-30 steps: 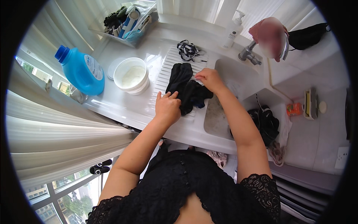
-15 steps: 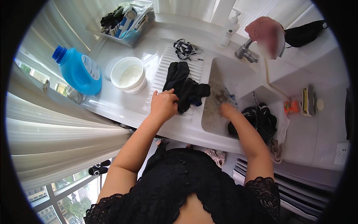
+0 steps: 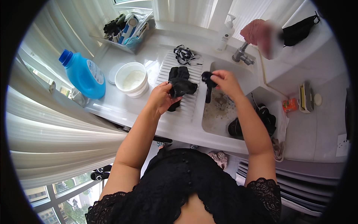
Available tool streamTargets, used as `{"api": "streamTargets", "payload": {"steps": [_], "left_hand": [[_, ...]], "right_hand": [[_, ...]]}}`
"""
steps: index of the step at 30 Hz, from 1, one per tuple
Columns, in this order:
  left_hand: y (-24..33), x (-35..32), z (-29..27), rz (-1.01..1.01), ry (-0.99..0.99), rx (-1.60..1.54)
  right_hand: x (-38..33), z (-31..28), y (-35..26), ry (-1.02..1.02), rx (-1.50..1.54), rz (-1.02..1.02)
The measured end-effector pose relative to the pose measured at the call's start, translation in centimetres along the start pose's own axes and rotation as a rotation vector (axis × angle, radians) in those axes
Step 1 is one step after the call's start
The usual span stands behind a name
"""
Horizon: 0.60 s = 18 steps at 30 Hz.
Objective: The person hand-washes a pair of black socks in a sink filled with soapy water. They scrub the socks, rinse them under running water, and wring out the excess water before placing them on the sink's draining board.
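Above the ribbed washboard part of the counter (image 3: 187,108), my left hand (image 3: 160,98) is closed on a dark, sock-like piece of cloth (image 3: 181,88). More black cloth (image 3: 179,72) lies beneath it on the ribs. My right hand (image 3: 226,83), raised over the near-left part of the sink (image 3: 240,80), pinches a small dark object (image 3: 207,77) with a narrow black strip hanging down; its kind is unclear. Brownish, foamy water (image 3: 216,112) covers the sink bottom. Black shoes (image 3: 265,118) rest at the sink's right side.
Black-and-white laces (image 3: 183,55) lie at the washboard's far end. To the left stand a white tub (image 3: 131,80) and a blue detergent bottle (image 3: 85,76). A clear bin (image 3: 128,31), a pump bottle (image 3: 225,35) and the tap (image 3: 243,55) are at the back.
My right hand has come up out of the sink and left, now with the dark object. My left hand has lifted a piece of cloth off the pile. The blue-and-white thing in the water no longer shows.
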<state>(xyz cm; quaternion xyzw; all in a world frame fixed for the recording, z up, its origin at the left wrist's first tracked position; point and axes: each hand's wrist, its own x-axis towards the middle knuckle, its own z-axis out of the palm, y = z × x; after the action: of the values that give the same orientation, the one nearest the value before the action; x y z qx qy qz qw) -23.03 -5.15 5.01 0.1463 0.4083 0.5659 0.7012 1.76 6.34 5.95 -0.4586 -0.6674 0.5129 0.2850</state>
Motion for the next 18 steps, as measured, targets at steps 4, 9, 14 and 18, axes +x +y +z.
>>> {"api": "streamTargets", "payload": {"steps": [4,9,14,18], "left_hand": [[1.7,0.9,1.1,0.063,-0.094,0.081],[2.9,0.1,2.7,0.006,-0.296,0.33],[-0.1,-1.8,-2.0,0.647,0.22,1.3],[-2.8,-3.6,-2.6,0.763,0.383,1.654]], "right_hand": [[1.5,-2.5,-5.0,0.092,0.078,-0.053],[1.3,-1.2,-9.4,0.181,0.113,-0.217],[0.2,2.3,-6.2,-0.013,0.151,-0.138],[-0.6,5.4,-0.4,-0.231,-0.128,-0.043]]}}
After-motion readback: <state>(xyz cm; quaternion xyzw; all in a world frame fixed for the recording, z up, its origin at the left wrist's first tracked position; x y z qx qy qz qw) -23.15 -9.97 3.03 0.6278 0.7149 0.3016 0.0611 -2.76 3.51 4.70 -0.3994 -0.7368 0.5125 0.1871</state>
